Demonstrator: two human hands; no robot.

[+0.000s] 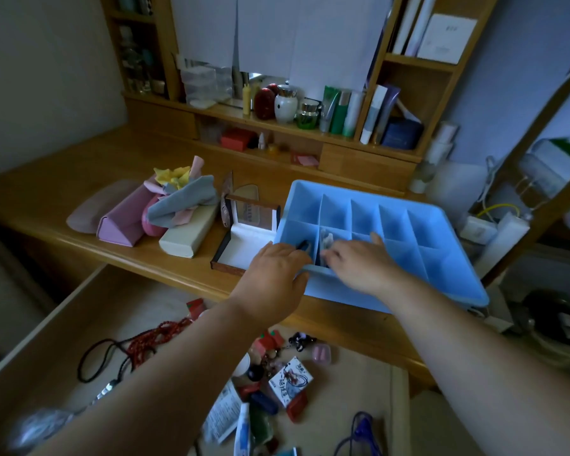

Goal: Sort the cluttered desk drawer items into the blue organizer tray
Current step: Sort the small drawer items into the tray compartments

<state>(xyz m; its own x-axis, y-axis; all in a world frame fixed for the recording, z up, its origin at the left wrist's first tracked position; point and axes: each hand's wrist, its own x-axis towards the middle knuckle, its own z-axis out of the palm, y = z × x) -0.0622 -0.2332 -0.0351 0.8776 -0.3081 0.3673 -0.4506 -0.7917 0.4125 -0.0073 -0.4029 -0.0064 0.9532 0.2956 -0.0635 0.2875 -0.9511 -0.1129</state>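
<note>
The blue organizer tray, divided into several compartments, stands on the wooden desk at the right. My left hand reaches over its near-left corner, thumb on the front rim, fingers curled round a small dark item in the front-left compartment. My right hand hovers over the compartment beside it. Its bent fingers touch a pale crinkly item there, with the thumb spread away. Below the desk edge the open drawer holds loose clutter: red and black cords, keychains, small packets, tubes.
An open white-lined box sits just left of the tray. Further left lie glasses cases and a heap of cloths. Bottles and jars line the back shelf. Cables and a power strip crowd the right side.
</note>
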